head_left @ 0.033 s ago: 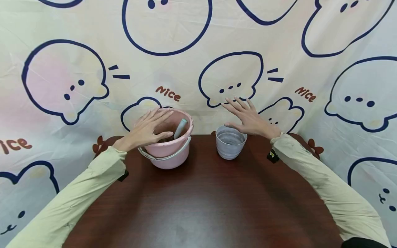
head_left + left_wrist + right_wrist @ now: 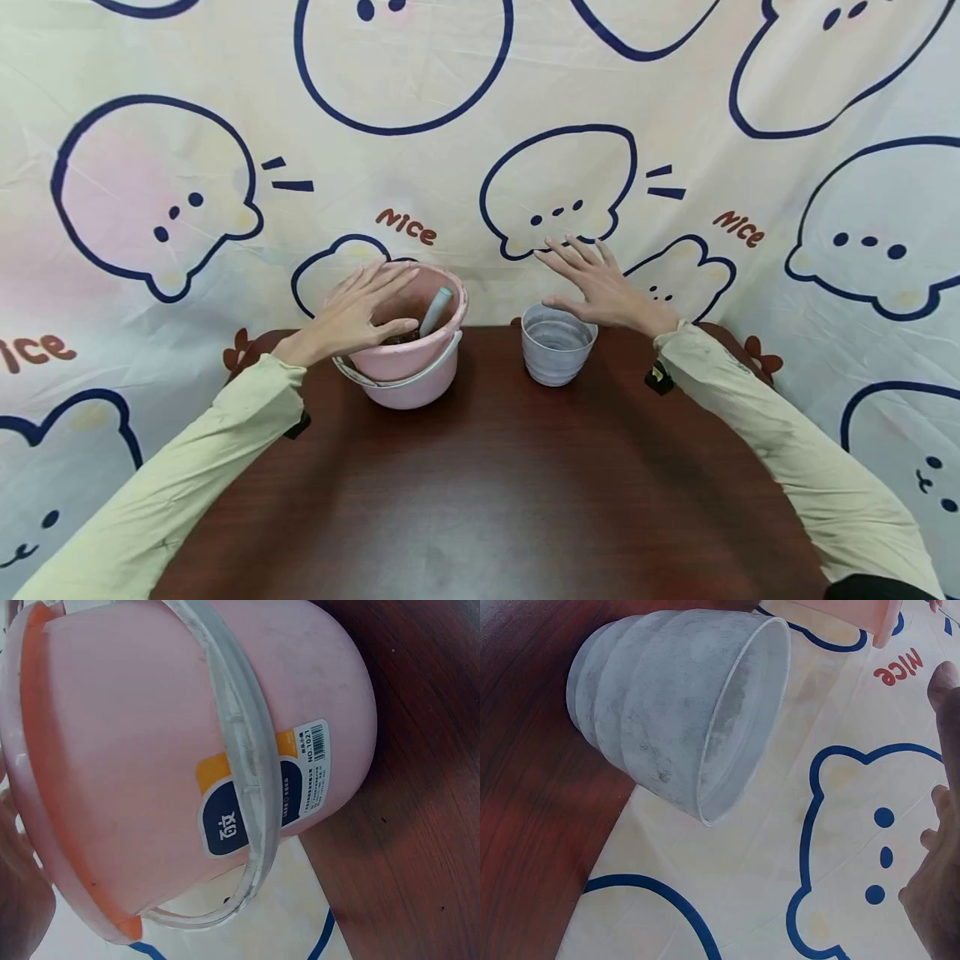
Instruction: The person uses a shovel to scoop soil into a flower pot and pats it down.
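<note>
A pink bucket (image 2: 412, 392) with a pale carrying handle stands at the back left of the table. Inside it, a pale blue-green handle (image 2: 437, 311) leans up beside some dark brown stuff (image 2: 402, 337), partly hidden. My left hand (image 2: 356, 312) hovers over the bucket's left rim, fingers extended and holding nothing; whether it touches the rim I cannot tell. To the bucket's right is a ribbed grey pot (image 2: 557, 358), its inside visible from above. Above the pot's right rim, my right hand (image 2: 603, 292) is spread with nothing in it. In the right wrist view, a gap separates the hand (image 2: 937, 862) from the pot (image 2: 660, 705).
The dark red-brown table (image 2: 480, 483) extends toward me from both containers. Close behind them hangs a pale cloth (image 2: 450, 175) printed with blue-outlined cartoon animals, and it continues along both sides. A label (image 2: 262, 791) is stuck on the bucket's side.
</note>
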`<state>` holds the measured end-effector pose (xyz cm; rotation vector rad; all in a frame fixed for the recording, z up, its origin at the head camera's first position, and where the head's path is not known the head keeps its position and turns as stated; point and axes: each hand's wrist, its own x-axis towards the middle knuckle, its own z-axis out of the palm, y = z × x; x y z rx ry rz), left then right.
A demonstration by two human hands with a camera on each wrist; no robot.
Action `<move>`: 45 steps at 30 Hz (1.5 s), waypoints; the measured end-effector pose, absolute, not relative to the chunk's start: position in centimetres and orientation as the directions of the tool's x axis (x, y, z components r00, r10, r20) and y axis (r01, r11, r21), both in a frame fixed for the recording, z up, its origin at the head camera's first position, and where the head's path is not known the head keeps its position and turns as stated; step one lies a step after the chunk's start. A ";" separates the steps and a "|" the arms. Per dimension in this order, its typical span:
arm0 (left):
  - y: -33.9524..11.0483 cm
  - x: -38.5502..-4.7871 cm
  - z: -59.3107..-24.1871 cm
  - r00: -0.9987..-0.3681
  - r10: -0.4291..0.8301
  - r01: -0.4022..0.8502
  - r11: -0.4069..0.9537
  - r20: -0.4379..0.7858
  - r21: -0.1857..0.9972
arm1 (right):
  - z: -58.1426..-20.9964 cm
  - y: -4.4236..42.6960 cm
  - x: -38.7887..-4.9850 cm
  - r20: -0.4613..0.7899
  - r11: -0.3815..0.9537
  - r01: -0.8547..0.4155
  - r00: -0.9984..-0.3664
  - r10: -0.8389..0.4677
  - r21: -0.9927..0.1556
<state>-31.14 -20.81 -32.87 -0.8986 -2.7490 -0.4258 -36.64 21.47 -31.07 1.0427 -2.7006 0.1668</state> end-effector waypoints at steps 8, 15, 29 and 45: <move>-21.4 -31.5 -32.9 -0.829 0.487 0.552 0.790 0.276 0.267 | -31.2 20.1 -37.2 0.237 0.732 -0.680 -0.719 -0.654 -0.043; -23.3 -31.1 -32.6 -0.887 0.385 0.456 0.818 0.255 0.351 | -30.5 17.1 -37.2 0.239 0.691 -0.720 -0.683 -0.690 -0.063; -24.8 -30.0 -33.1 -0.984 0.135 0.178 0.711 0.116 0.680 | -30.0 10.3 -37.6 0.195 0.533 -0.842 -0.538 -0.820 -0.082; -24.2 -29.4 -33.1 -0.998 0.048 -0.018 0.425 -0.042 0.905 | -29.4 5.2 -38.9 0.020 0.455 -0.866 -0.468 -0.883 -0.206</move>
